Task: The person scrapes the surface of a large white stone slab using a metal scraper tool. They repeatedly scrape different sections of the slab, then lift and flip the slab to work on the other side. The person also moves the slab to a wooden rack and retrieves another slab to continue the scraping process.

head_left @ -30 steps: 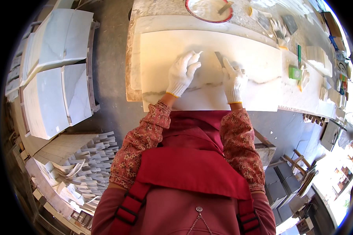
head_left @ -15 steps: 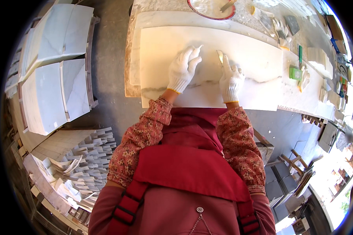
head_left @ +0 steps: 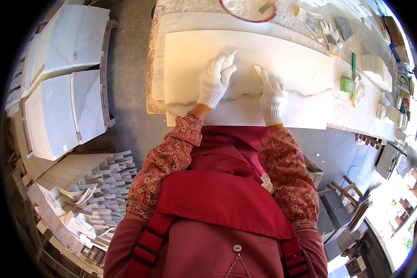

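A white marble slab [head_left: 301, 69] with grey veining lies before me on the worktable. My left hand [head_left: 214, 78], in a white knit glove, is over its middle, index finger and thumb apart, with no tool visible in it. Across from it, my right hand [head_left: 273, 97], gloved alike, grips a putty knife [head_left: 257, 72]. Only the knife's flat pale blade shows, pointing up and left above the slab; the handle is hidden in the glove. The right index finger lies along the tool.
Another slab [head_left: 190, 21] lies beneath mine. At the far edge stands a red-rimmed basin [head_left: 245, 11] of whitish paste with a stick-like handle in it. Spare gloves [head_left: 331, 37] and a green box [head_left: 348, 85] lie to the right. Stacked marble slabs [head_left: 51, 116] stand at left.
The putty knife in my right hand has shifted slightly left and down, and its blade has turned. My right forearm has swung slightly outward. My left hand has barely moved.
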`<action>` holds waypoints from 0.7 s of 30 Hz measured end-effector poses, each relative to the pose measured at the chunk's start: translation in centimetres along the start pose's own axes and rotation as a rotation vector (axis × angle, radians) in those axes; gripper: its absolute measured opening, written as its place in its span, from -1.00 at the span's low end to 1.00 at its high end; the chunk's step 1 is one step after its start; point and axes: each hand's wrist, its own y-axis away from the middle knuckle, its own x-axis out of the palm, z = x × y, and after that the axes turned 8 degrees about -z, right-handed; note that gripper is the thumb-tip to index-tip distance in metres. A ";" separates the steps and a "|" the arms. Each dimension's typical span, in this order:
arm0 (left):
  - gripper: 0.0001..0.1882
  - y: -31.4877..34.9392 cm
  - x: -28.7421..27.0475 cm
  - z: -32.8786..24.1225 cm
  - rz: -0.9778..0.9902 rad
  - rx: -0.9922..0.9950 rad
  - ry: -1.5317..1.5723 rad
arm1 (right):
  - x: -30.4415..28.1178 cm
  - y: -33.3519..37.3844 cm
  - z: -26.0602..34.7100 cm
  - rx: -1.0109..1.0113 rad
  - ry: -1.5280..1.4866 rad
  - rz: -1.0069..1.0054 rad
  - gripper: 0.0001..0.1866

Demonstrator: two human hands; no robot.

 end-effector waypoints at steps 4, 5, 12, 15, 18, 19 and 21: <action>-0.58 -0.2 -0.3 -0.4 0.010 -0.023 0.005 | -2.0 1.7 0.3 -0.037 -0.055 0.136 -0.45; -0.58 -0.4 -0.2 -0.2 -0.013 0.003 0.018 | -1.3 2.7 -0.5 -0.046 -0.102 0.136 -0.48; -0.59 0.2 -0.1 -0.1 0.004 -0.004 0.046 | 0.6 -2.5 -0.4 0.014 -0.045 -0.026 -0.46; -0.58 -0.1 0.0 0.0 0.016 -0.007 0.043 | 0.5 -1.7 0.6 0.045 0.125 0.053 -0.45; -0.60 0.3 0.1 0.4 0.015 0.001 0.025 | -0.3 -0.2 1.3 0.017 0.129 0.123 -0.47; -0.60 0.3 0.1 0.6 0.015 0.008 0.018 | -0.8 0.4 1.2 -0.007 0.070 0.101 -0.49; -0.61 0.5 0.2 0.9 0.041 -0.160 0.207 | -3.0 1.4 0.8 0.089 -0.212 0.164 -0.51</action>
